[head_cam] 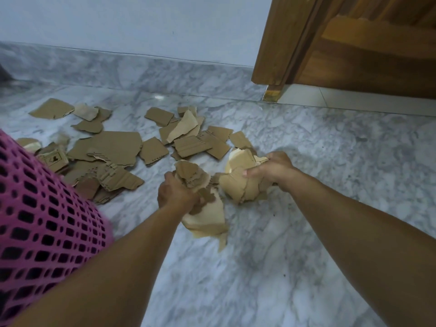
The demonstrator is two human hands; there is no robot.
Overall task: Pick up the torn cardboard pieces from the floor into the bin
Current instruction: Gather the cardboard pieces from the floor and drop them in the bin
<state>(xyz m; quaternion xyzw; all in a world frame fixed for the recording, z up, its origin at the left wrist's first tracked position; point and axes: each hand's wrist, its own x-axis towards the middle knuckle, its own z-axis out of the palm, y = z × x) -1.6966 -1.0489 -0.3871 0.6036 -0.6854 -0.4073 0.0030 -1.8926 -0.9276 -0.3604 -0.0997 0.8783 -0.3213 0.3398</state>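
Left hand [175, 192] grips a clump of torn cardboard [203, 208]; right hand [273, 169] clutches a second, paler wad [240, 182], both just above the marble floor [283, 244]. More loose pieces [113, 147] lie scattered toward the wall (some overlapping). Pink mesh bin [42, 220] stands at left, beside the left forearm.

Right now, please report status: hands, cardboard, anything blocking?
Left hand and right hand each grip torn brown cardboard pieces. Many pieces remain on grey marble floor. Pink mesh plastic bin at left, unobstructed.
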